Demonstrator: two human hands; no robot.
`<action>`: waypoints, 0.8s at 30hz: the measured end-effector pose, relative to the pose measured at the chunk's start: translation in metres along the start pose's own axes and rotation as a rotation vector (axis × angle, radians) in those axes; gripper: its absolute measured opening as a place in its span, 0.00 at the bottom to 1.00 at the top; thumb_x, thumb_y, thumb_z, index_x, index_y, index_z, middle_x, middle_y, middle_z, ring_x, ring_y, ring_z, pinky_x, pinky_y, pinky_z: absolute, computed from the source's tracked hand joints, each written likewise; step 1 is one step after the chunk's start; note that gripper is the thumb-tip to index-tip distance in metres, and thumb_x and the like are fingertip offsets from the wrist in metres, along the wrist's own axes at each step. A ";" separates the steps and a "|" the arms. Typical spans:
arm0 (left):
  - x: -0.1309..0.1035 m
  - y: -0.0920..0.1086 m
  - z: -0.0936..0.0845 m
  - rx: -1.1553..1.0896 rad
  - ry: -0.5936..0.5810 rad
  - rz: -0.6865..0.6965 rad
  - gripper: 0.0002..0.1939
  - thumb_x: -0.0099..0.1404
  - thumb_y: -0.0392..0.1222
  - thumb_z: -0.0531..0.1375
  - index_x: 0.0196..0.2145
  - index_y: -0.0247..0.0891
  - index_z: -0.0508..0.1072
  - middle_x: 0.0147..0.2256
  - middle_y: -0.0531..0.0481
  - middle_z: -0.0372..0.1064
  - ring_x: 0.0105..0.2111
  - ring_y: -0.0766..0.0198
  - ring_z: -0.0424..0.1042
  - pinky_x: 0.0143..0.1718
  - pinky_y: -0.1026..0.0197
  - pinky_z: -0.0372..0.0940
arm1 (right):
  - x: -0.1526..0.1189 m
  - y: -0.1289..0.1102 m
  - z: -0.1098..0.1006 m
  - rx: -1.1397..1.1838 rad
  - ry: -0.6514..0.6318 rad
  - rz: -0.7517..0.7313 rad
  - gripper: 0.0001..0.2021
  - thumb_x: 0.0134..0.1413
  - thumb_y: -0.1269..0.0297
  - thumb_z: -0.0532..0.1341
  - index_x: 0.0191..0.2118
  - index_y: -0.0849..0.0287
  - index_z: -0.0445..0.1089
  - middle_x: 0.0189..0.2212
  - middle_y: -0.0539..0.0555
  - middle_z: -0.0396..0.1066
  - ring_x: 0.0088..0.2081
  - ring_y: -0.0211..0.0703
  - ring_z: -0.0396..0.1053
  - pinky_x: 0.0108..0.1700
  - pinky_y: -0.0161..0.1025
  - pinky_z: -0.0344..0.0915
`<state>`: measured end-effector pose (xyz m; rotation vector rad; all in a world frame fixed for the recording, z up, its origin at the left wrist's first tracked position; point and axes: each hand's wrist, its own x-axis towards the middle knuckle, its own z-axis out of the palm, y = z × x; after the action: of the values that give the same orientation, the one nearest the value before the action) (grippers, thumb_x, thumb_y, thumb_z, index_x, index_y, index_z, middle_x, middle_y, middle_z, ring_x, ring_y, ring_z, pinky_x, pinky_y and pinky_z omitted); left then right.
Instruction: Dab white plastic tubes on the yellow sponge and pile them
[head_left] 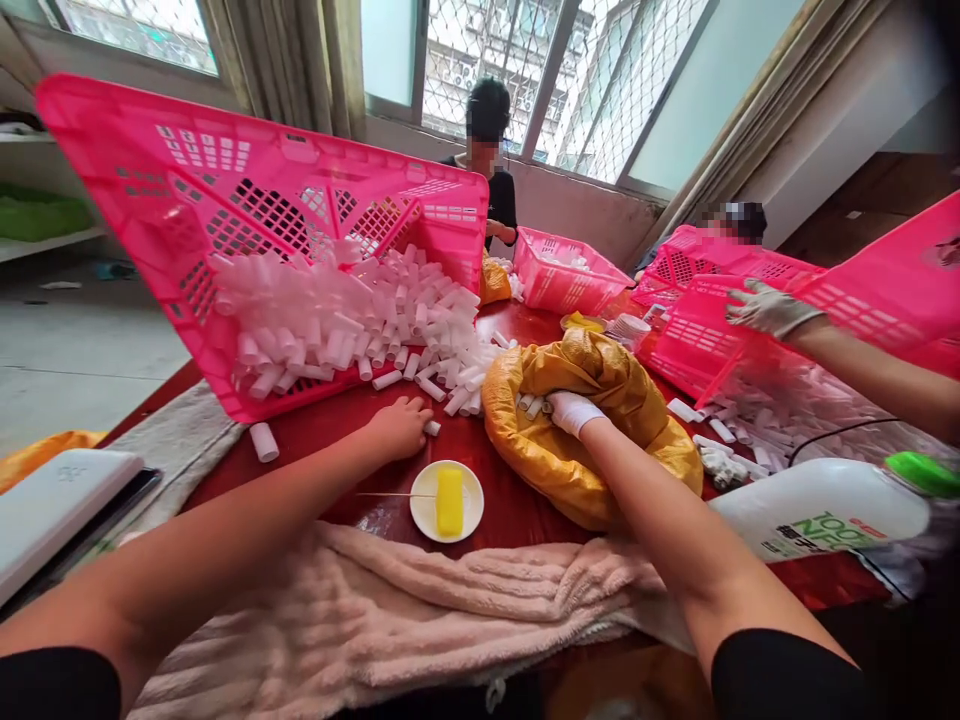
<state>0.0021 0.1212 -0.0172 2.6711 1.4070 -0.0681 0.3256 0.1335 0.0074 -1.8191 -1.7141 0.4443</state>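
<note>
My bare left hand (pixel 403 424) rests palm down on the red tabletop, its fingers bent around a short white plastic tube (pixel 433 428) whose end shows at the fingertips. In a white glove, my right hand (pixel 574 411) reaches into an orange woven sack (pixel 517 455) with a rolled rim. White tubes (pixel 531 405) lie inside the sack beside the glove; its fingertips are mostly hidden. A tilted pink plastic basket (pixel 300 150) spills a heap of tubes (pixel 420 310) towards both hands. Before me, a small white dish (pixel 422 520) bears a yellow block (pixel 450 502) and a thin stick.
A white bottle (pixel 825 510) with a green cap lies at the right. Another person's gloved hand (pixel 772 308) touches a pink basket (pixel 877 270) there. A person (pixel 499 200) sits by the window. Pinkish fleece cloth (pixel 450 610) covers the near edge; a white device (pixel 67 500) lies left.
</note>
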 end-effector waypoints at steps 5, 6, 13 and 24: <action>-0.025 0.006 -0.023 -0.082 0.059 -0.052 0.14 0.63 0.37 0.52 0.44 0.38 0.72 0.51 0.38 0.67 0.51 0.48 0.64 0.44 0.50 0.65 | -0.037 -0.025 -0.017 0.078 0.005 -0.088 0.05 0.39 0.69 0.68 0.26 0.61 0.71 0.28 0.52 0.68 0.30 0.39 0.64 0.39 0.38 0.63; -0.035 0.008 -0.028 -0.107 0.030 -0.069 0.14 0.63 0.37 0.51 0.44 0.37 0.71 0.47 0.38 0.70 0.48 0.49 0.68 0.42 0.51 0.65 | -0.053 -0.034 -0.019 0.202 0.032 -0.092 0.08 0.42 0.64 0.67 0.31 0.61 0.72 0.27 0.51 0.67 0.28 0.38 0.63 0.34 0.37 0.63; -0.093 0.024 -0.013 -0.197 -0.160 -0.128 0.11 0.65 0.45 0.49 0.39 0.37 0.67 0.38 0.41 0.74 0.38 0.54 0.74 0.35 0.58 0.65 | -0.138 -0.075 0.053 0.553 -0.143 -0.211 0.16 0.55 0.54 0.60 0.46 0.58 0.68 0.32 0.54 0.72 0.30 0.41 0.69 0.34 0.42 0.70; -0.099 0.031 0.006 -0.234 -0.025 -0.148 0.13 0.66 0.39 0.48 0.44 0.37 0.68 0.44 0.40 0.72 0.43 0.56 0.72 0.43 0.58 0.64 | -0.153 -0.053 0.069 -0.030 -0.219 -0.836 0.16 0.61 0.71 0.52 0.52 0.57 0.68 0.48 0.61 0.69 0.46 0.47 0.68 0.48 0.48 0.69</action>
<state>-0.0279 0.0218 -0.0110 2.3690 1.5012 0.0467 0.2247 -0.0045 -0.0359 -0.9392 -2.4301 0.2568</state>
